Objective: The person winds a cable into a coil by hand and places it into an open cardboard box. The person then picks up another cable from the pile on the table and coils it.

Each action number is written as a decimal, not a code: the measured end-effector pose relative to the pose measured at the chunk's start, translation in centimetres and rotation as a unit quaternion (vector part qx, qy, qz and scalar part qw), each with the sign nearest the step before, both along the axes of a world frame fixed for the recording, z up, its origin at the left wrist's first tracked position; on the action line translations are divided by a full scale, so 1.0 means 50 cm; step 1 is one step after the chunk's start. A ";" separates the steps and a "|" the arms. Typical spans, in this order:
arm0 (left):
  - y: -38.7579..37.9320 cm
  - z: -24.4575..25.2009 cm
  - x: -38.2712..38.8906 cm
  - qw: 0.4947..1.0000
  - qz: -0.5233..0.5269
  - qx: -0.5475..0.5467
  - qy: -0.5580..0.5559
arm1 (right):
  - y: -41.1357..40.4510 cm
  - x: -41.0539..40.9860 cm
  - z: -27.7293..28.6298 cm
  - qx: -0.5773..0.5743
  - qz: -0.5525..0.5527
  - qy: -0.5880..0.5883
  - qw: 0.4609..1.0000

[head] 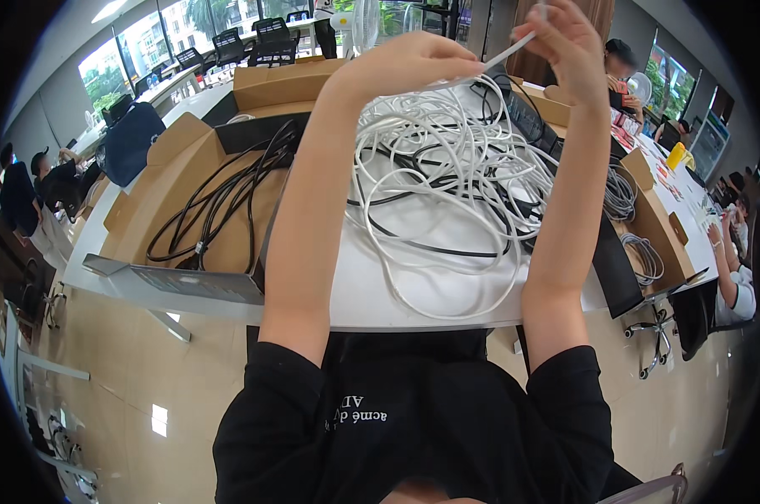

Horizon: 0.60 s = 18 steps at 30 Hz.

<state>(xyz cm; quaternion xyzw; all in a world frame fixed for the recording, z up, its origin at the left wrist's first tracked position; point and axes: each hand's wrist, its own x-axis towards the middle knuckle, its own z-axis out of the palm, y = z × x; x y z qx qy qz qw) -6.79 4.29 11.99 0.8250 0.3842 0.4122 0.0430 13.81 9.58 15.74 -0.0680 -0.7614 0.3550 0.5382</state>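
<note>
Both arms reach out over a tangled heap of white cables [443, 145] on a white table [361, 277]. My left hand [424, 60] pinches a white cable [511, 53] between thumb and fingers. Higher up and to the right, my right hand [559, 47] grips the same cable, so a short length stretches between the two hands. Black cables [430, 246] lie mixed in with the white heap. One white loop hangs close to the table's front edge.
Left of the heap, an open cardboard box [185, 183] holds a coiled black cable [213, 220]. Another open box [660, 233] on the right holds grey cable coils [641, 258]. A dark blue bag [134, 142] sits at the left. Other people sit and stand around.
</note>
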 end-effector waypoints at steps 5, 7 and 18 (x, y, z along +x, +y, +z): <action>-0.029 0.020 0.013 0.989 -0.099 -0.111 0.000 | -0.014 -0.008 -0.005 0.124 -0.038 0.241 0.962; -0.045 0.028 0.007 0.988 -0.106 -0.113 -0.013 | 0.006 0.016 0.003 0.074 0.010 0.222 0.972; -0.124 0.073 -0.031 0.984 -0.037 -0.070 -0.163 | -0.008 0.011 -0.007 0.052 -0.147 -0.070 0.985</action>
